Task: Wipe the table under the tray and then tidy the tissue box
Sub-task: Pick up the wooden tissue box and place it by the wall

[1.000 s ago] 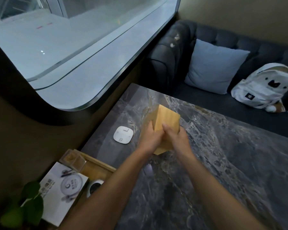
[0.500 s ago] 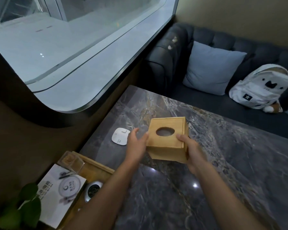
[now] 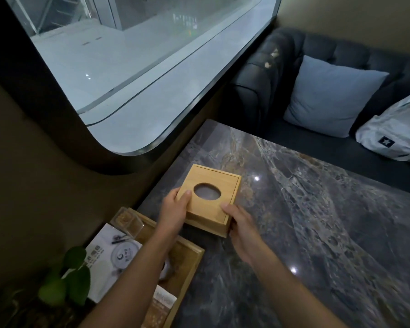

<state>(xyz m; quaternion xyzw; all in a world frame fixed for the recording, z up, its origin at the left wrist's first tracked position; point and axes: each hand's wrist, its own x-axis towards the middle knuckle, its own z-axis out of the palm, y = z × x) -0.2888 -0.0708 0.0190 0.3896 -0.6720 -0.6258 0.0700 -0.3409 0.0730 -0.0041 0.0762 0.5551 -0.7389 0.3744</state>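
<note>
A square wooden tissue box (image 3: 227,185) with an oval hole in its lid rests flat on the dark marble table (image 3: 317,221), near the table's left edge. My left hand (image 3: 175,209) grips its near left corner, thumb on the lid. My right hand (image 3: 240,221) holds its near right corner, thumb on top and fingers down the side. No tissue shows in the hole. The wooden tray (image 3: 189,261) lies just behind my left forearm at the near left, partly hidden by it.
The tray holds a printed card (image 3: 109,254), a clear box (image 3: 128,221) and a small packet (image 3: 163,299). A green plant (image 3: 64,278) stands at the near left. A dark sofa (image 3: 294,67) with a blue cushion (image 3: 329,95) and a white backpack (image 3: 393,136) lies beyond the table.
The tissue box went from tilted on edge in both hands to upright, then moved left toward the wall and down flat on the table, covering the white coaster's spot.
</note>
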